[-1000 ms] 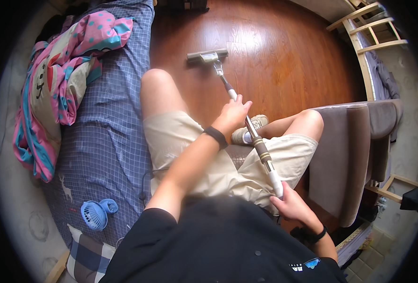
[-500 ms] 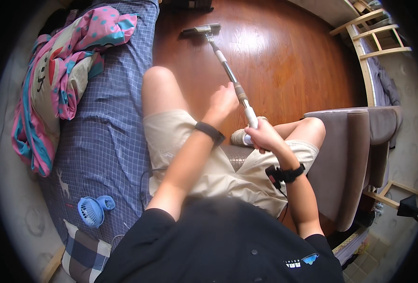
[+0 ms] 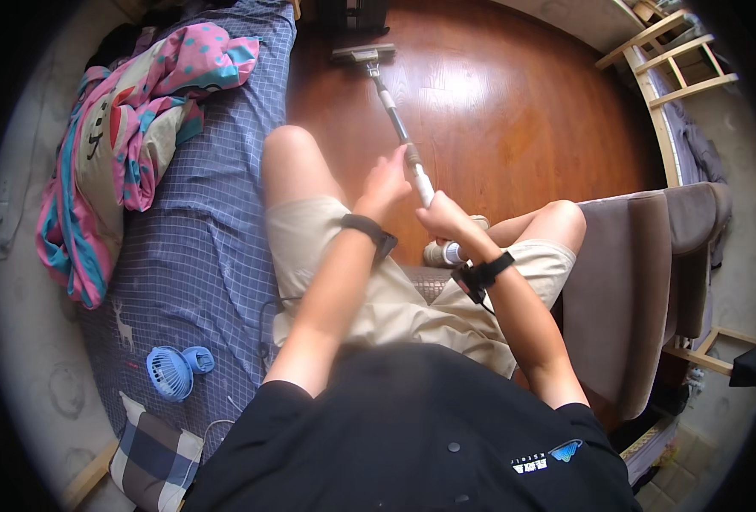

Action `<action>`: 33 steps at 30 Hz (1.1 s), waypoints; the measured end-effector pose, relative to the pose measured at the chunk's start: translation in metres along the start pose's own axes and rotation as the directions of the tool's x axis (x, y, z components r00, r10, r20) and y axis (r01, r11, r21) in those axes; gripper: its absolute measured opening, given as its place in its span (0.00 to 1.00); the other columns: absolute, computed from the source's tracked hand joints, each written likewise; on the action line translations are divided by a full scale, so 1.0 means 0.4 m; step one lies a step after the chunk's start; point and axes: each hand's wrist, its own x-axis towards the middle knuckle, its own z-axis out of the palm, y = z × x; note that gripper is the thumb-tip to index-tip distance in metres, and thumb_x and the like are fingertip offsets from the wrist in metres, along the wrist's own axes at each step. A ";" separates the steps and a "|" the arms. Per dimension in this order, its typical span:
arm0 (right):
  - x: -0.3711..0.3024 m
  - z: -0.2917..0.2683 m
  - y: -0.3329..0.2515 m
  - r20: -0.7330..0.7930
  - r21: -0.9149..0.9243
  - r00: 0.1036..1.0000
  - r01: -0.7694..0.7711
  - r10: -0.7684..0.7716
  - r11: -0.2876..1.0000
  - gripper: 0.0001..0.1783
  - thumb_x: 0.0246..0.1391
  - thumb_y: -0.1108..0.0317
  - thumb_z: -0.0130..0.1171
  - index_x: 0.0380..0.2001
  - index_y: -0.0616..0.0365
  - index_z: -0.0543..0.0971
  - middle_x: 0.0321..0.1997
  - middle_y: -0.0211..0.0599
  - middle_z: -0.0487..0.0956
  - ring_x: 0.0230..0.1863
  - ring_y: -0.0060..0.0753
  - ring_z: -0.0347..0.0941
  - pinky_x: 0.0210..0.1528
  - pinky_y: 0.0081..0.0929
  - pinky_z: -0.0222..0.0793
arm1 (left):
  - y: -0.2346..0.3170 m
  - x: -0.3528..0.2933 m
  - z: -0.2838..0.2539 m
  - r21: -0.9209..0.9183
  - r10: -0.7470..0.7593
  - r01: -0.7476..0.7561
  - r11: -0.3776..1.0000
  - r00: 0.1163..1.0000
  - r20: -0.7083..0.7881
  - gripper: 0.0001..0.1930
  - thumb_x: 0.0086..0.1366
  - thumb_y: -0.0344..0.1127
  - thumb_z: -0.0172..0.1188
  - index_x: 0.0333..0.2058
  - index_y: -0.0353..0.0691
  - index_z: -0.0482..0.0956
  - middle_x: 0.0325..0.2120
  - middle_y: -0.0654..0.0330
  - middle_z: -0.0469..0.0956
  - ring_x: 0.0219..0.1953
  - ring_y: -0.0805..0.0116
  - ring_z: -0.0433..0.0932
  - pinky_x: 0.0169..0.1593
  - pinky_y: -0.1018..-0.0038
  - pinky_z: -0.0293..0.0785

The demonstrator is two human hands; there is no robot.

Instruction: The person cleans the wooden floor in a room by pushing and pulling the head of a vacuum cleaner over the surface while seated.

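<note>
A flat-headed mop (image 3: 401, 128) with a long, jointed pole reaches from my hands to the wooden floor. Its wide head rests on the boards at the far end. My right hand (image 3: 444, 215) is closed around the white end of the pole, nearest to me. Farther up, my left hand (image 3: 386, 181) is curled against the left side of the pole by its brownish section, thumb and fingertips at the shaft. Part of its fingers is hidden. Black bands sit on both wrists.
On my left, a bed with a blue checked sheet (image 3: 216, 171) bears a pink and blue quilt (image 3: 152, 119), a small blue fan (image 3: 171, 372) and a checked pillow (image 3: 158, 452). At right stand a grey-brown padded seat (image 3: 612, 290) and a wooden frame (image 3: 668, 111). A dark case (image 3: 350, 15) stands beyond the mop.
Both hands and the near end of the pole have shifted left and a little farther from me. The mop head has hardly moved in view.
</note>
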 end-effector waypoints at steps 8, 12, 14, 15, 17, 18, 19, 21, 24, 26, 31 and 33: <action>-0.503 -0.100 0.072 0.186 -0.272 0.956 -0.170 0.225 0.947 0.23 0.55 0.64 0.56 0.45 0.72 0.65 0.23 0.47 0.77 0.20 0.37 0.76 0.22 0.33 0.71 | -0.007 -0.001 0.082 0.226 0.423 -0.419 0.880 0.905 0.030 0.22 0.45 0.38 0.73 0.43 0.56 0.82 0.46 0.55 0.72 0.53 0.51 0.68 0.50 0.59 0.75; -0.638 -0.089 0.104 0.129 -0.278 0.981 -0.104 0.144 0.955 0.29 0.55 0.60 0.58 0.51 0.73 0.65 0.35 0.66 0.78 0.39 0.61 0.77 0.43 0.44 0.72 | 0.063 -0.053 0.058 0.313 0.395 -0.514 0.799 0.840 0.371 0.12 0.54 0.33 0.60 0.38 0.49 0.83 0.43 0.57 0.75 0.50 0.53 0.71 0.52 0.62 0.75; -0.620 -0.063 0.117 0.086 -0.276 0.990 -0.087 0.115 0.957 0.28 0.55 0.59 0.58 0.48 0.73 0.66 0.35 0.65 0.78 0.39 0.61 0.77 0.43 0.45 0.71 | 0.060 -0.063 0.065 0.415 0.370 -0.487 0.768 0.867 0.333 0.10 0.55 0.31 0.59 0.37 0.46 0.83 0.41 0.56 0.76 0.48 0.54 0.74 0.49 0.62 0.77; -0.564 -0.040 0.100 0.078 -0.223 0.972 -0.200 0.222 0.954 0.26 0.55 0.58 0.59 0.44 0.73 0.68 0.33 0.64 0.78 0.37 0.61 0.76 0.42 0.45 0.71 | 0.064 -0.044 0.065 0.425 0.287 -0.384 0.820 0.918 0.275 0.09 0.56 0.31 0.59 0.36 0.44 0.83 0.40 0.54 0.77 0.45 0.52 0.78 0.46 0.60 0.78; -0.514 -0.015 0.072 0.074 -0.220 0.976 -0.184 0.204 0.958 0.24 0.56 0.59 0.58 0.43 0.73 0.68 0.33 0.64 0.78 0.37 0.60 0.77 0.41 0.45 0.71 | 0.063 -0.030 0.052 0.409 0.264 -0.328 0.852 0.942 0.206 0.09 0.56 0.32 0.59 0.36 0.43 0.83 0.40 0.53 0.77 0.44 0.51 0.78 0.44 0.59 0.79; -0.500 -0.008 0.068 0.069 -0.218 0.980 -0.166 0.184 0.962 0.23 0.56 0.59 0.58 0.41 0.73 0.69 0.32 0.63 0.78 0.36 0.60 0.77 0.40 0.45 0.71 | 0.064 -0.024 0.045 0.389 0.239 -0.273 0.880 0.962 0.133 0.08 0.56 0.32 0.59 0.35 0.43 0.83 0.40 0.51 0.77 0.43 0.50 0.79 0.43 0.58 0.79; -0.492 0.000 0.071 0.071 -0.221 0.980 -0.168 0.188 0.961 0.23 0.56 0.60 0.56 0.40 0.73 0.69 0.31 0.63 0.78 0.36 0.58 0.77 0.39 0.43 0.71 | 0.064 -0.027 0.021 0.390 0.232 -0.266 0.882 0.964 0.132 0.08 0.56 0.32 0.59 0.35 0.43 0.83 0.40 0.51 0.77 0.43 0.50 0.79 0.43 0.58 0.79; -0.440 -0.003 0.000 0.107 -0.163 0.959 -0.243 0.262 0.956 0.23 0.56 0.59 0.56 0.40 0.73 0.69 0.31 0.63 0.78 0.36 0.58 0.77 0.39 0.43 0.71 | 0.081 -0.031 -0.024 0.260 0.137 -0.132 0.956 0.991 0.001 0.09 0.56 0.34 0.60 0.37 0.42 0.81 0.40 0.49 0.76 0.44 0.49 0.78 0.44 0.57 0.78; -0.300 0.007 0.048 -0.007 -0.221 0.995 -0.100 0.101 0.970 0.21 0.56 0.61 0.55 0.39 0.73 0.69 0.27 0.60 0.78 0.31 0.58 0.78 0.35 0.45 0.72 | 0.079 -0.035 -0.043 0.276 0.143 -0.104 0.956 0.982 -0.124 0.10 0.55 0.32 0.62 0.36 0.40 0.78 0.38 0.51 0.75 0.41 0.52 0.78 0.42 0.61 0.79; -0.240 0.008 0.036 0.026 -0.112 0.996 -0.081 0.084 0.990 0.15 0.56 0.65 0.54 0.35 0.67 0.66 0.15 0.39 0.72 0.09 0.30 0.69 0.09 0.29 0.63 | 0.064 -0.037 -0.059 0.284 0.129 -0.090 0.955 0.984 -0.123 0.09 0.56 0.32 0.61 0.36 0.39 0.77 0.37 0.50 0.75 0.41 0.52 0.78 0.42 0.60 0.78; -0.008 -0.021 -0.044 0.006 -0.212 1.000 0.022 -0.021 0.977 0.11 0.52 0.69 0.52 0.21 0.65 0.75 0.14 0.43 0.75 0.14 0.36 0.75 0.16 0.35 0.69 | 0.044 -0.025 -0.061 0.119 0.009 0.005 0.993 0.993 -0.121 0.19 0.63 0.44 0.52 0.50 0.41 0.72 0.42 0.42 0.76 0.44 0.41 0.77 0.49 0.52 0.74; 0.041 -0.040 -0.124 0.098 -0.071 0.995 0.009 -0.002 0.997 0.17 0.53 0.65 0.51 0.17 0.68 0.69 0.11 0.40 0.71 0.08 0.32 0.68 0.10 0.31 0.63 | 0.047 -0.009 -0.084 0.000 -0.063 0.063 0.998 0.985 -0.158 0.22 0.64 0.46 0.50 0.52 0.40 0.71 0.43 0.40 0.76 0.45 0.41 0.77 0.50 0.52 0.73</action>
